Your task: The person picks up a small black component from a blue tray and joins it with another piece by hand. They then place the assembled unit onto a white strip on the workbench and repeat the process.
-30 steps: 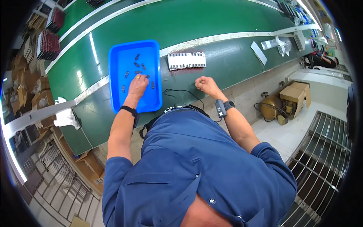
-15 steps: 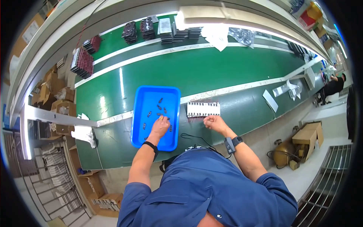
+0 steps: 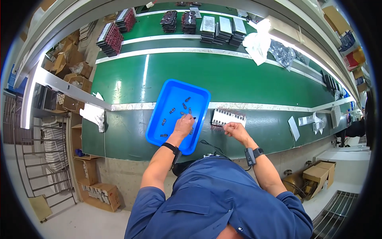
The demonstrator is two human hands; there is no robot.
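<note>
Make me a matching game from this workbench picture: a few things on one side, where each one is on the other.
Things:
1. left hand
2. right hand
3. white cloth
4. cardboard box

Places:
A. on the floor, lower right
B. inside the blue tray, among small dark parts
C. at the near edge of the white rack of components
D. draped at the bench's left end

Pairs: 1-B, 2-C, 3-D, 4-A
</note>
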